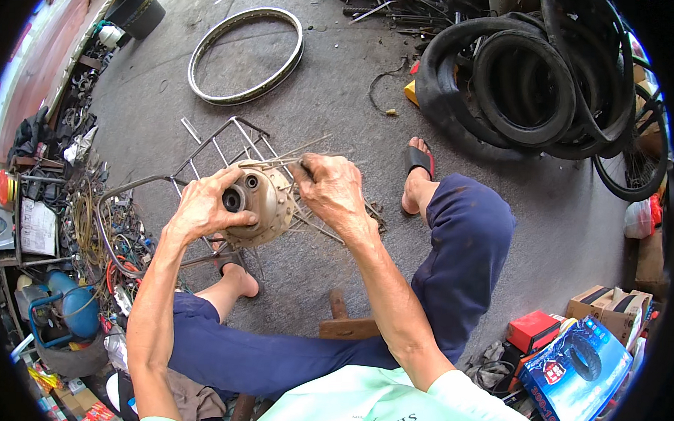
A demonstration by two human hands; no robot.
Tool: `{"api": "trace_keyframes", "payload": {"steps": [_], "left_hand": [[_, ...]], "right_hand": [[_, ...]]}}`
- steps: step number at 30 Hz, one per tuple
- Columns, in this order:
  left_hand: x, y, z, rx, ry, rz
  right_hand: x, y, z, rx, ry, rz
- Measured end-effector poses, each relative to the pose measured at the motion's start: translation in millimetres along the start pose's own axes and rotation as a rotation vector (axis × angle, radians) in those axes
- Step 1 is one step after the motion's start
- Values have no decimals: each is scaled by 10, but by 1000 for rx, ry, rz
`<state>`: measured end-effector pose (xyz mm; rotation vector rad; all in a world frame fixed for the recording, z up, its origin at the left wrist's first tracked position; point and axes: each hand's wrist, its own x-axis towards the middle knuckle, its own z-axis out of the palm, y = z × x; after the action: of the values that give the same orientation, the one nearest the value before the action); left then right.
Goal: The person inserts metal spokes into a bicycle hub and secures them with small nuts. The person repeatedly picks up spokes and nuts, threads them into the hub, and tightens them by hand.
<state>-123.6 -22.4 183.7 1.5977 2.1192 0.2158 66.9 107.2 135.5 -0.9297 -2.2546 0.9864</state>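
Note:
My left hand [205, 202] grips a dusty metal wheel hub [274, 216] from the left, its thumb across the face near the dark bearing bore. Small holes run around the hub's flange. Several thin metal spokes [309, 146] stick out from the hub, some fanning to its right and lower right. At the hub's upper right, my right hand [332, 190] pinches spokes between thumb and fingers; the exact grip is partly hidden. Behind the hub, on the floor, lies a bent-tube metal rack [204, 146]. Farther off, a bare wheel rim [223, 99] rests flat.
Black tyres and inner tubes [484, 76] are piled at the upper right. Wires and parts [130, 229] clutter the left side, near a blue tank [65, 294]. A black bucket [137, 15] stands far left. Boxes, including a blue one [566, 384], sit lower right. A wooden stool [349, 328] is below me.

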Motion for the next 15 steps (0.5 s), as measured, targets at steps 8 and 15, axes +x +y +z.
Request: {"api": "trace_keyframes", "payload": {"steps": [8,15], "left_hand": [[-92,-66,-39,0,-45,31],[-50,-6,-74,-45,-122,-23]], "right_hand": [[-481,28,71,159,-155,-104],[-340,-139,294,0,109,-29]]}}
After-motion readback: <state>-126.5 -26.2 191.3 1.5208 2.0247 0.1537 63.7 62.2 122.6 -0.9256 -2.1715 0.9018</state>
